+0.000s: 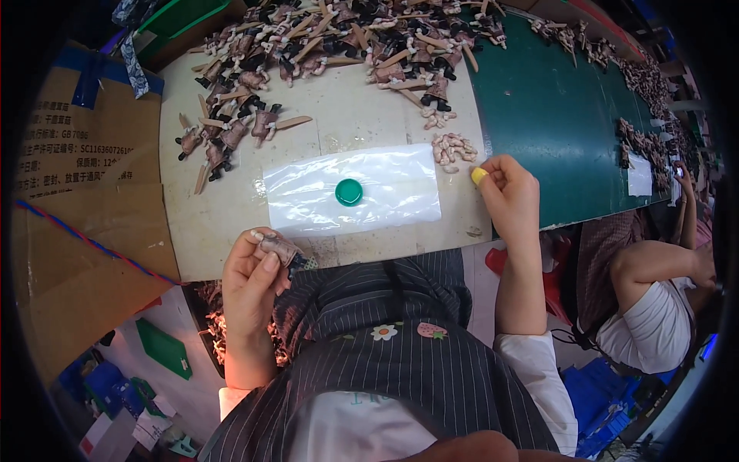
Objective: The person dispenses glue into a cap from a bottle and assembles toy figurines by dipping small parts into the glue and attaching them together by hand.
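My left hand [254, 276] is closed around a small toy figurine [280, 248] with a brownish-pink body and dark legs, just off the table's near edge. My right hand [508, 191] is raised at the table's right side, thumb and fingers pressed together, with a yellow cover on one fingertip. Whatever it may pinch is too small to make out. Close beside its fingertips lies a little heap of pale figurine parts [454, 150]. Between my hands, a round green cap [349, 192] rests on a shiny white plastic sheet [300, 202].
A large pile of similar figurines [308, 38] with tan, blade-like pieces covers the table's far side. More figurines [231, 132] lie at the left. A cardboard box [92, 154] stands left of the table. A green table surface [546, 131] adjoins at right, where another person [654, 300] sits.
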`<state>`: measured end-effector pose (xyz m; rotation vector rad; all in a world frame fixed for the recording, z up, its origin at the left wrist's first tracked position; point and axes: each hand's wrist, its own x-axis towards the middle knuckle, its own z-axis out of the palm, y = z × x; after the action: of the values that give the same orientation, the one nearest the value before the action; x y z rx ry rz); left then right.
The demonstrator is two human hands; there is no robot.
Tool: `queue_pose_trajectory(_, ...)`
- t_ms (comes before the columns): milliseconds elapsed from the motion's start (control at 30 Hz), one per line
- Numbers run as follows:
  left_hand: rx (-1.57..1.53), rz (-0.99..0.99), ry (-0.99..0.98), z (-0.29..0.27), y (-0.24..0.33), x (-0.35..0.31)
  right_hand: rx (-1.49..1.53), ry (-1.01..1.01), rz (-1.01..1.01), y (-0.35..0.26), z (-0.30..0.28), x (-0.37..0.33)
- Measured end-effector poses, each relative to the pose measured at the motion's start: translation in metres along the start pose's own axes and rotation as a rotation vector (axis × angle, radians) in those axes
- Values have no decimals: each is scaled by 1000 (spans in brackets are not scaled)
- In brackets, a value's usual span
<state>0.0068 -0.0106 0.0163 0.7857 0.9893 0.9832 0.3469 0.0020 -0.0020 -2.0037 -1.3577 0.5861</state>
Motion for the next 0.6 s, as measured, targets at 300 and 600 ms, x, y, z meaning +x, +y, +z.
queue_pose_trajectory(300,70,-3,19,-8,3,4,85,242,67,8,2,-27)
queue_pose_trajectory(600,58,17,6,4,9,15,-183,219,-83,-9,22,-17)
